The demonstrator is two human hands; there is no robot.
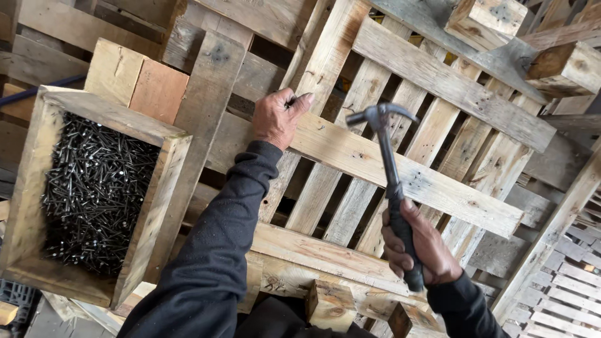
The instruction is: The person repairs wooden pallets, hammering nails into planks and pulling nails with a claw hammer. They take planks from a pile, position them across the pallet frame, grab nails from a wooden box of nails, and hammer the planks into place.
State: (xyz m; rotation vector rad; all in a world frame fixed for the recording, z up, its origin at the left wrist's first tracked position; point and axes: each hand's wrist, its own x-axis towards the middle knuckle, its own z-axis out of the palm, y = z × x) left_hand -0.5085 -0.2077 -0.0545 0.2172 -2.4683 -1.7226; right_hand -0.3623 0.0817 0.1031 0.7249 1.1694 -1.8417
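A shallow open wooden box sits at the left of the head view, its four plank walls framing a thick heap of dark steel nails, far too many to count. The box is the one container in sight, and it rests tilted on stacked timber, its near corner overhanging a black plastic crate of which only an edge shows.

Beside the box lies a wooden pallet, its slats running diagonally across the frame. A pale cross-board lies over the slats, between the two hands. The person's left hand, in a dark sleeve, is pressed on the upper end of that board, fingers curled over its edge; whether a nail is pinched between the fingertips cannot be told. The right hand is clenched around the black grip of a single claw hammer, which is held raised above the cross-board, its grey metal head up near the left hand and clear of the wood.

Two square wooden blocks show at the upper right, fixed to a grey weathered plank. Two more block ends sit under the near edge of the pallet, between the two sleeves. More slatted pallets lie at the lower right. A blue rod crosses the timber behind the box at the upper left.
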